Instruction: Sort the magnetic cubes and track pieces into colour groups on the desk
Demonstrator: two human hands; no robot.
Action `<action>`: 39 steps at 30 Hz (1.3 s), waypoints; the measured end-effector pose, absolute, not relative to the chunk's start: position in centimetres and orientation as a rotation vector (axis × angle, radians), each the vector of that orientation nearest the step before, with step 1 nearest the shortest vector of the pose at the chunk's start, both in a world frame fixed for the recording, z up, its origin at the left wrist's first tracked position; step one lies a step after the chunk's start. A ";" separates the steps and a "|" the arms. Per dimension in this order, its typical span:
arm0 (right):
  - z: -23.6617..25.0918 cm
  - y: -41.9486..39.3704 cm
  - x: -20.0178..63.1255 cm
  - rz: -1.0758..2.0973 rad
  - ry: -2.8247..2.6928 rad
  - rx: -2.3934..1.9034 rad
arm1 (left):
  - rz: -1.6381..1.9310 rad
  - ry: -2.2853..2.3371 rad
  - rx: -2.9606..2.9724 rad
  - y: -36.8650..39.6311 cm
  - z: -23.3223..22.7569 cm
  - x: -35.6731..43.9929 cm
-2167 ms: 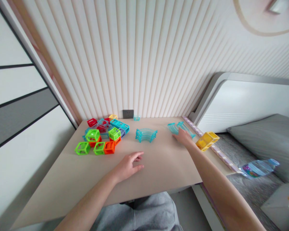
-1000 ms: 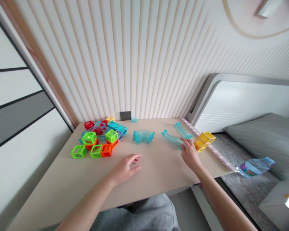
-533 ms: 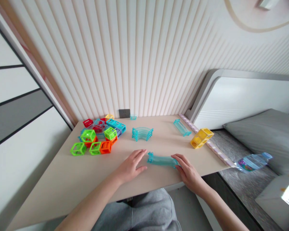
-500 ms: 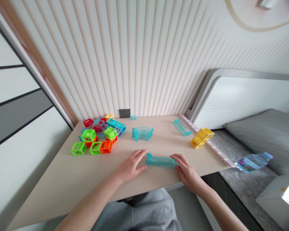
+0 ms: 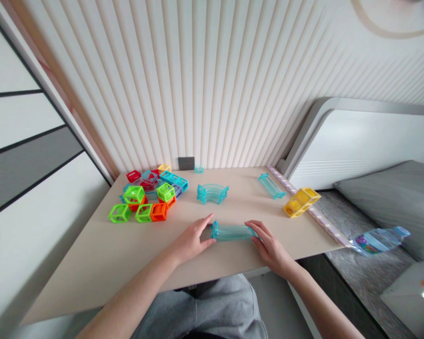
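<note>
A straight clear-blue track piece [image 5: 232, 231] lies flat on the table [image 5: 92, 263] between both sets of fingertips: the left hand [image 5: 191, 240] pinches its left end, the right hand [image 5: 268, 245] its right end (fingers loosely curled). Just beyond the fingers sits a curved blue track stack [image 5: 212, 193].

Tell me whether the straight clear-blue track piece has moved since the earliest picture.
Yes. The straight track piece came from the table's far right to its near edge.
</note>
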State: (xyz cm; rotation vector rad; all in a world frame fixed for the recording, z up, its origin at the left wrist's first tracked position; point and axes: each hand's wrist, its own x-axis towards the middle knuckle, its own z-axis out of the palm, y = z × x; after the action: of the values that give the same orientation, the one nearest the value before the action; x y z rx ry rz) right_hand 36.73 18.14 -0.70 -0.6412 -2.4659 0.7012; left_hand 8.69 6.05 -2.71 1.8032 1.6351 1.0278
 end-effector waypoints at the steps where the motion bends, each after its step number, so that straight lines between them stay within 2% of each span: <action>1: -0.6 18.0 36.5 0.709 -2.481 -0.631 | 1.025 1.640 1.800 6.0 -2.7 8.7; 23: -1.4 18.9 37.1 0.722 -2.514 -0.680 | 1.105 1.611 1.798 6.2 -2.7 8.5; 39: -1.8 19.4 37.6 0.914 -2.431 -0.835 | 1.100 1.585 1.742 6.2 -2.7 8.2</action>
State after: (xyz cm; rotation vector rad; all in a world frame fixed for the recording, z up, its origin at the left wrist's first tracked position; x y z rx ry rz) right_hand 37.60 19.42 -1.83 -0.8352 -2.4311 0.9143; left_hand 8.22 6.22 -2.73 1.7415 1.5850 1.1001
